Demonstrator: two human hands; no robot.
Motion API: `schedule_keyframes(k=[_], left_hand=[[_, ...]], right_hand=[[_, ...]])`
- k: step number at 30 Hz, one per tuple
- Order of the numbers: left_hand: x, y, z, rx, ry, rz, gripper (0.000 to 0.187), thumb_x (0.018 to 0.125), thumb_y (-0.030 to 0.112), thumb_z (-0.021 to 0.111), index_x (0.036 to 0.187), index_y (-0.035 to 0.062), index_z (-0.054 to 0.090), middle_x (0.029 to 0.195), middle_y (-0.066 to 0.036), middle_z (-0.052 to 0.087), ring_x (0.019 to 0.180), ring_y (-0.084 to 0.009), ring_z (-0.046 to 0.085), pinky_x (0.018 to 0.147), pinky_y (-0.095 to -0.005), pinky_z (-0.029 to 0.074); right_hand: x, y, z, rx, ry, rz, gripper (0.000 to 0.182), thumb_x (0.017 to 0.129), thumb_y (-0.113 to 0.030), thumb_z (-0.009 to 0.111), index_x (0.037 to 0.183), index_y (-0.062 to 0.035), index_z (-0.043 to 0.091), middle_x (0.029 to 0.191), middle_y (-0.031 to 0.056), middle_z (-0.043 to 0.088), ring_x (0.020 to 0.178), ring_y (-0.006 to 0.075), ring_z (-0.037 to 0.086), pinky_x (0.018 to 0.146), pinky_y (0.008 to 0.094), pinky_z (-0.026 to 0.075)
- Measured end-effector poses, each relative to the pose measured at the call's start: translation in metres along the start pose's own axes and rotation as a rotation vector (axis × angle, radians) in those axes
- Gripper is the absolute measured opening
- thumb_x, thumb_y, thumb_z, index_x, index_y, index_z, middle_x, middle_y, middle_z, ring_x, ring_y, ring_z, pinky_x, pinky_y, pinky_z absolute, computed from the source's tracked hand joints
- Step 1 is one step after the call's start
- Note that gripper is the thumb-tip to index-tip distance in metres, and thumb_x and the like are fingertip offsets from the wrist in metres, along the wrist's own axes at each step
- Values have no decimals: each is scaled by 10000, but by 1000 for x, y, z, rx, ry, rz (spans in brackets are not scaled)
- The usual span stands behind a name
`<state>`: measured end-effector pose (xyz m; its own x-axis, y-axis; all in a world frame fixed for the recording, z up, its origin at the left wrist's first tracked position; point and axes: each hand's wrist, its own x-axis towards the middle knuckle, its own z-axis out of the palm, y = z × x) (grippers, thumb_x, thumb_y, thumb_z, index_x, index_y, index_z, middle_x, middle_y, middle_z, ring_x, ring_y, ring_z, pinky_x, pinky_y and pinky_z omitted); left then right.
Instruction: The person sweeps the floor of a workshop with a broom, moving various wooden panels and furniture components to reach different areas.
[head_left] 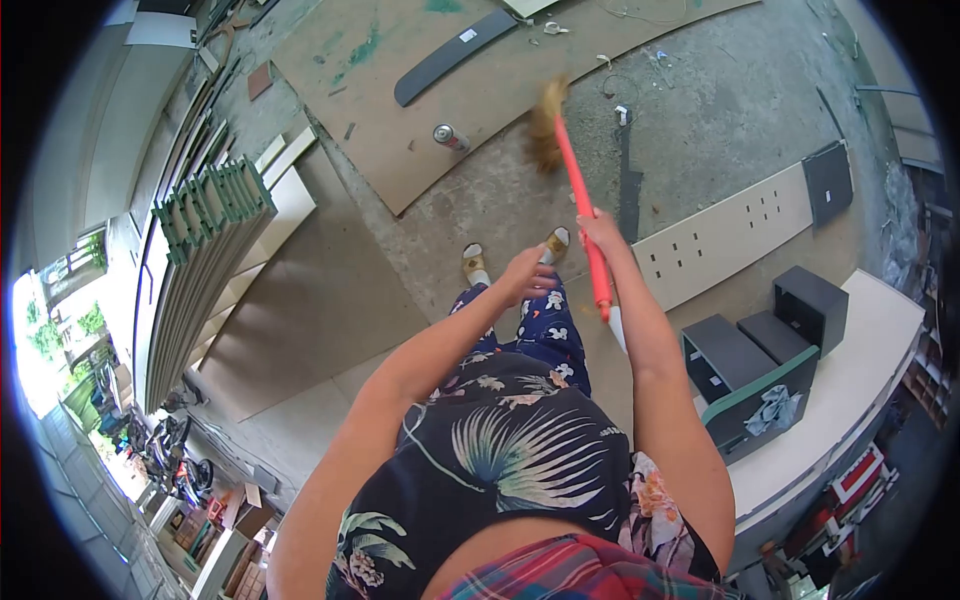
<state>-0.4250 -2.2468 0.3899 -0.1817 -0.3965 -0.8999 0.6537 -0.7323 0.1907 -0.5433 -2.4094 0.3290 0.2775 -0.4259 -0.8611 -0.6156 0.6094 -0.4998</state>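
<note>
My right hand (pixel 600 232) is closed around the red handle of a broom (pixel 574 165). The broom's tan bristles (pixel 546 125) rest near the concrete floor, by the edge of a large brown sheet. In front of my body hangs my left hand (pixel 525 275), its fingers loosely curved and apart, with nothing in it. It is above my legs and separate from the broom handle. A spray can (pixel 450 137) stands on the brown sheet, left of the bristles.
A dark curved panel (pixel 455 58) lies on the brown sheet (pixel 390 130). To the right are a long cream slotted board (pixel 725 232) and a white-topped table (pixel 870 345) with dark grey boxes (pixel 810 310). Stacked green-edged panels (pixel 215 215) stand on the left.
</note>
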Motion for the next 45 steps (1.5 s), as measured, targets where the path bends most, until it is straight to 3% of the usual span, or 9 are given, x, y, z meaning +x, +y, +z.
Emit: schedule_keyframes(k=[5,7,11,14,17,20,31,40,45], left_hand=[[-23,5,126,51,-154,77,584,749,306,549,1181,160,184,1036,-151,444,832,-279,559,709,-465,456],[-51,6,156,50,-95,-56,578,735,136,555,1167,136,170,989,-130,476,743,-266,585,674,-439,477],[-9,-10,173,92,-188,-182,526,743,106,531,1150,96,198,951,-124,490,728,-255,591,708,-392,474],[19,-2,182,114,-270,-116,442,736,100,530,1113,90,298,894,-113,538,720,-254,595,650,-375,474],[27,6,199,94,-279,-8,496,721,105,569,1131,133,292,972,-111,499,769,-235,579,638,-369,472],[29,4,205,187,-240,61,558,697,109,611,1139,105,270,1019,-108,451,807,-215,564,619,-349,485],[14,24,189,367,156,407,268,675,36,532,915,-20,425,734,-92,537,504,-176,562,440,-270,474],[20,90,204,539,-113,339,176,709,90,555,848,-11,524,711,-70,567,598,-141,557,531,-270,462],[48,92,198,471,-170,323,151,681,86,581,743,-44,535,613,-107,578,495,-173,572,435,-270,456]], right_hand=[[-58,15,-23,-125,-88,-273,278,764,-201,546,987,-47,483,684,9,486,593,82,450,499,252,397],[-79,24,-40,-102,-239,-170,292,753,-189,551,991,-29,498,710,20,507,622,73,453,521,249,400],[-60,53,-69,-54,-475,50,273,726,-194,576,919,-4,537,690,29,531,596,85,480,503,250,407],[-27,60,-102,-277,-386,102,272,750,-211,568,946,-26,529,716,16,521,622,78,467,508,247,395],[-6,65,-130,-5,-127,-45,195,712,-150,573,825,2,526,581,70,529,442,133,498,373,283,388],[-16,34,-127,19,115,-232,239,747,-132,541,955,-22,499,564,50,508,408,122,475,344,269,378],[-53,-62,-73,563,47,-360,401,803,-122,497,1189,-114,389,549,0,448,393,69,421,331,212,362],[-35,-104,-99,395,89,-383,415,797,-135,504,1186,-62,378,548,9,455,397,78,430,342,225,369],[-29,-108,-107,485,143,-366,260,795,-133,509,1029,-51,432,554,15,461,402,86,437,344,236,376]])
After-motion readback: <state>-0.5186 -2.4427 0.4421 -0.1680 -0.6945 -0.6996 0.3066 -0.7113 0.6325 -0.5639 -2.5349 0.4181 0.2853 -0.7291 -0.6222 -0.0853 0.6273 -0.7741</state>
